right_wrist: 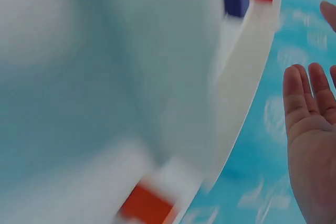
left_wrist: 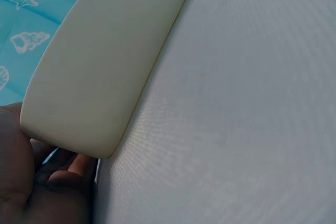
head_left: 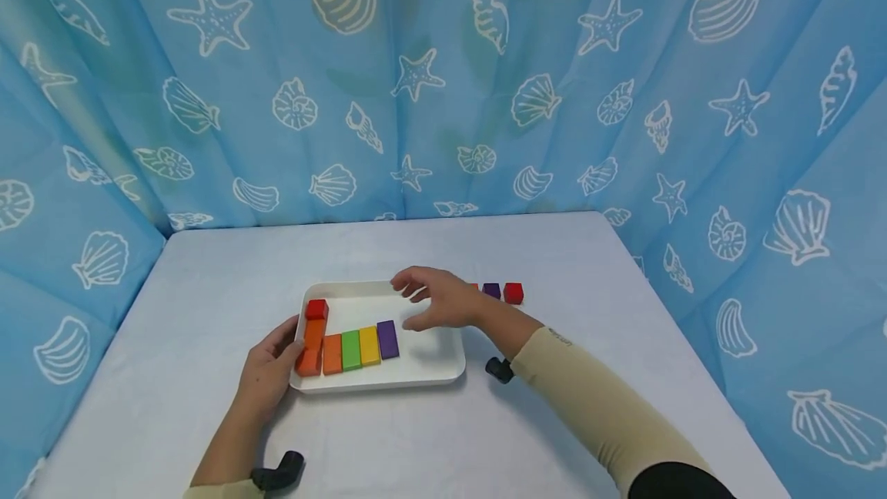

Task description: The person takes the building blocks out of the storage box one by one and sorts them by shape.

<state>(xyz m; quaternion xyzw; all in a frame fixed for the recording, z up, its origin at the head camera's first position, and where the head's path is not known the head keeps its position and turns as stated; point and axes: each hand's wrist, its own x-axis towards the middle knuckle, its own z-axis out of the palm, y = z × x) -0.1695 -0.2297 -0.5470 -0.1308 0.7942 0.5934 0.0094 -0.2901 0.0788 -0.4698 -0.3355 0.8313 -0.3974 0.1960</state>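
Note:
A white tray [head_left: 430, 376] lies on the table, its left end held by my left hand [head_left: 266, 372], with the thumb at the rim. In the left wrist view, fingers [left_wrist: 79, 174] curl by the tray's corner [left_wrist: 100, 77]. Along the tray's left side stand a red block [head_left: 317, 309] and orange blocks [head_left: 315, 333]. Beside them a row runs orange [head_left: 333, 353], green block [head_left: 351, 349], yellow block [head_left: 369, 346], purple block [head_left: 387, 339]. Above the tray's right half hovers my right hand [head_left: 443, 299], fingers spread and nothing between them.
Behind the right wrist, outside the tray, a red block [head_left: 513, 293], a purple block [head_left: 492, 290] and a partly hidden orange block [head_left: 475, 286] sit on the white table [head_left: 554, 252]. A blue shell-patterned curtain [head_left: 430, 129] hangs around the back and sides.

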